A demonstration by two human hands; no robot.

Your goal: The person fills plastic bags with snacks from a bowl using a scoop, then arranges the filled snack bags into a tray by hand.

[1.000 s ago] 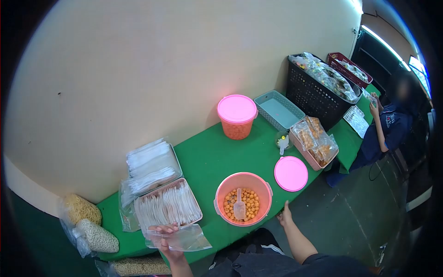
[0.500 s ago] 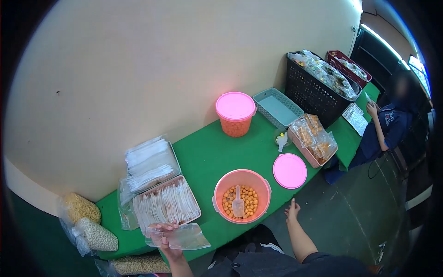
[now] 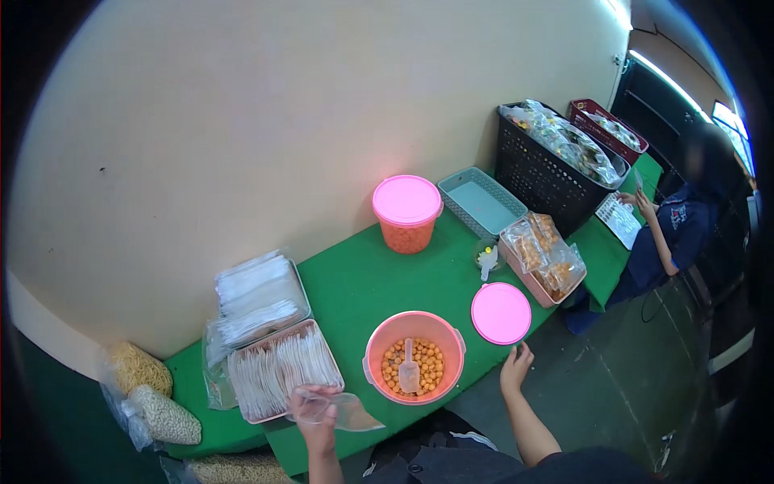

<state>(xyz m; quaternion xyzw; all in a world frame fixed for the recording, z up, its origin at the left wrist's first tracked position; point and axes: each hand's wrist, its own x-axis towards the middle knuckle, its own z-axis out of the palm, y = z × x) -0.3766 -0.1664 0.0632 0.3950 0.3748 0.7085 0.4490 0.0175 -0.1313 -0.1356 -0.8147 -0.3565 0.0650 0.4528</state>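
My left hand is closed on a clear plastic bag, which lies out toward the right with its far end hanging loose. Close behind that hand stands a tray of upright white packets. A pink bucket in front of me contains round orange snack balls, with a clear scoop resting on them. My right hand is at the table's front edge, just below a round pink lid. Its fingers are loosely apart and hold nothing visible.
A lidded pink bucket, a teal basket and a tray of packed snacks stand farther back. Behind them is a black crate of packets. Snack sacks sit at left. Another person works at far right.
My left hand has moved right with the bag, whose shape has shifted. My right hand has come up to the table edge near the lid. The view has tilted slightly.
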